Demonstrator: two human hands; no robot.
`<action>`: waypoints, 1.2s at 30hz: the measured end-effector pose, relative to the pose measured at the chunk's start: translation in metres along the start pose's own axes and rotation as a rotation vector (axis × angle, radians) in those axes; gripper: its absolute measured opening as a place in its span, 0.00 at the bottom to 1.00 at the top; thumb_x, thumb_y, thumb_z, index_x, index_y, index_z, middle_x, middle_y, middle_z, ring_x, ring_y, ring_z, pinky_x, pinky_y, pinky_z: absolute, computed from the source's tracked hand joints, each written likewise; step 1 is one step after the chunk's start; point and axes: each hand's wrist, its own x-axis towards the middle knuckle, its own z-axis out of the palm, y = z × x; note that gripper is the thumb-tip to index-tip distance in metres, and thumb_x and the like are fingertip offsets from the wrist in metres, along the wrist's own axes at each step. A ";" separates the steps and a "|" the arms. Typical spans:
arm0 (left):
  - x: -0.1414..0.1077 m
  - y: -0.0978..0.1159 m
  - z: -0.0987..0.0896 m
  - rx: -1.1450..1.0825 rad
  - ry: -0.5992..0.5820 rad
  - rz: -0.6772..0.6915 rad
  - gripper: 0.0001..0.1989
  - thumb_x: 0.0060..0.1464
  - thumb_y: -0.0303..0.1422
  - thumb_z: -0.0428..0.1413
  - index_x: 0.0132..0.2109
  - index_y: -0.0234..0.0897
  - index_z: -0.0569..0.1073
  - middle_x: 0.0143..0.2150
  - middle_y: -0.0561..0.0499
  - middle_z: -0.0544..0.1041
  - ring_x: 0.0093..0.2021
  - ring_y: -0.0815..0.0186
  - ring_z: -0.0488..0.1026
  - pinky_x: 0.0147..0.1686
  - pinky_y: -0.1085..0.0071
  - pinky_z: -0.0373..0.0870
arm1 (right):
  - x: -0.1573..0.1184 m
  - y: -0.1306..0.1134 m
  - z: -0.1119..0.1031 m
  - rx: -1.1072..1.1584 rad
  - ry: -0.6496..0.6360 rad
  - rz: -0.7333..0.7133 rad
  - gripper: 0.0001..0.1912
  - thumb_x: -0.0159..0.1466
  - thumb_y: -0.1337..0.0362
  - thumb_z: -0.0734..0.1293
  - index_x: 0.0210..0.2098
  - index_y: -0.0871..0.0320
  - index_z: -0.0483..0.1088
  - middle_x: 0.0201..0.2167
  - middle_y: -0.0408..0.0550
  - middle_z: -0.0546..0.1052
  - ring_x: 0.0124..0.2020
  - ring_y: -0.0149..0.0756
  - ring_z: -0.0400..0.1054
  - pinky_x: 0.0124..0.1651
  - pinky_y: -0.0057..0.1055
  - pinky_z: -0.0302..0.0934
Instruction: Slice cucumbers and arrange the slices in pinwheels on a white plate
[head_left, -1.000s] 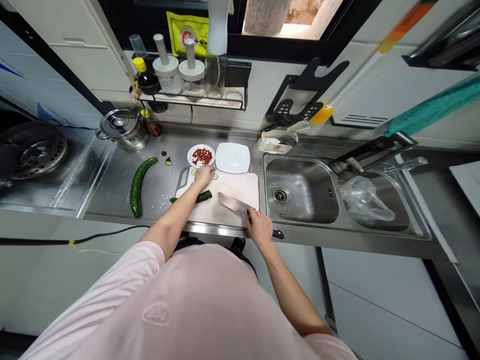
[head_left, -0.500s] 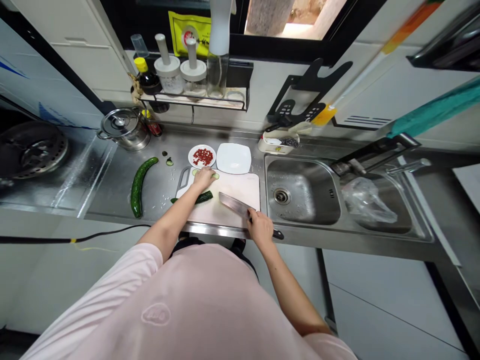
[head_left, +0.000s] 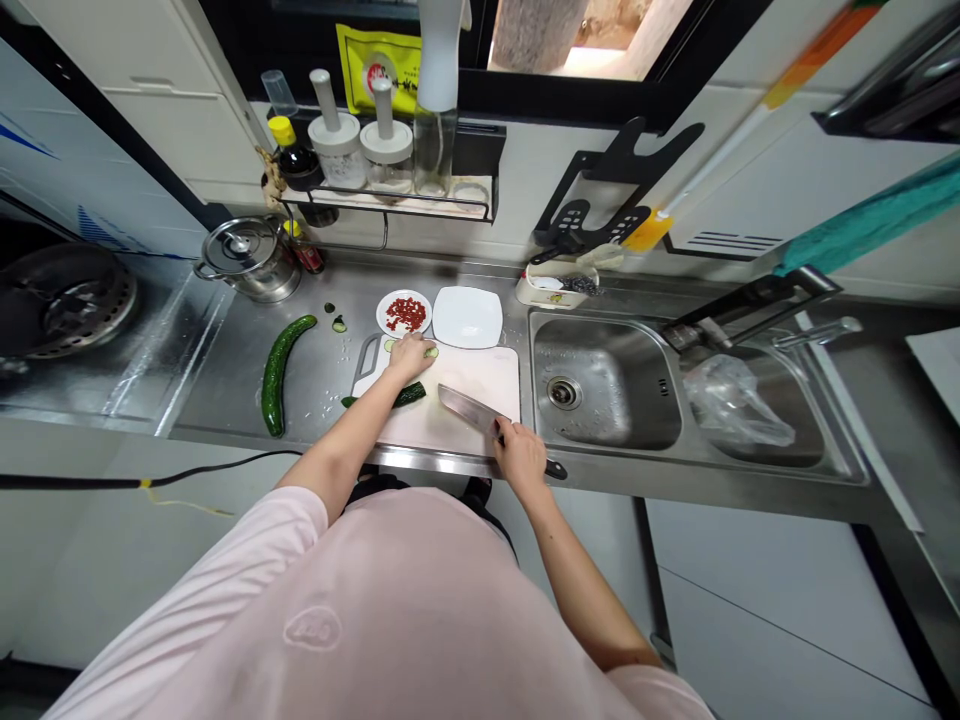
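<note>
My right hand (head_left: 522,455) is wrapped round the black handle of a kitchen knife (head_left: 471,408), whose broad blade points left over the white cutting board (head_left: 480,375). At the board's far edge, the fingers of my left hand (head_left: 410,357) are curled over cucumber slices (head_left: 432,352), with pale green rounds showing on both sides of them; my fingertips are partly hidden. Beneath my left forearm lies a cut piece of cucumber (head_left: 409,394), its middle covered by the arm. Left of the board, a whole cucumber (head_left: 276,375) rests on the steel counter.
Behind the board stand a plate of chopped red pieces (head_left: 405,313) and a white square plate (head_left: 467,316). Cucumber scraps (head_left: 339,324) lie to the left, near a lidded pot (head_left: 251,258). On the right is a steel sink (head_left: 607,385), with a plastic bag (head_left: 739,400) beyond.
My left hand has shifted very slightly at the slices. The knife and my right hand stay in the same place.
</note>
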 end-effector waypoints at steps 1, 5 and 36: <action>0.000 0.002 0.000 0.007 -0.002 -0.007 0.17 0.53 0.38 0.53 0.50 0.45 0.75 0.47 0.45 0.72 0.50 0.55 0.65 0.46 0.62 0.63 | 0.000 0.000 0.001 0.003 0.000 0.000 0.15 0.66 0.61 0.59 0.51 0.54 0.67 0.37 0.49 0.74 0.38 0.37 0.66 0.41 0.30 0.49; 0.003 0.006 -0.001 0.031 -0.022 -0.025 0.16 0.53 0.38 0.53 0.48 0.43 0.76 0.47 0.43 0.72 0.51 0.54 0.65 0.46 0.61 0.62 | 0.000 0.001 0.003 0.011 0.004 0.002 0.16 0.66 0.61 0.59 0.52 0.54 0.67 0.37 0.49 0.74 0.38 0.38 0.66 0.41 0.31 0.49; -0.080 -0.015 0.001 -0.295 0.213 -0.215 0.14 0.56 0.37 0.52 0.46 0.42 0.76 0.44 0.49 0.76 0.46 0.61 0.70 0.44 0.68 0.67 | 0.011 -0.014 0.003 0.271 -0.079 0.109 0.18 0.67 0.55 0.56 0.50 0.51 0.69 0.36 0.47 0.77 0.38 0.36 0.69 0.35 0.27 0.51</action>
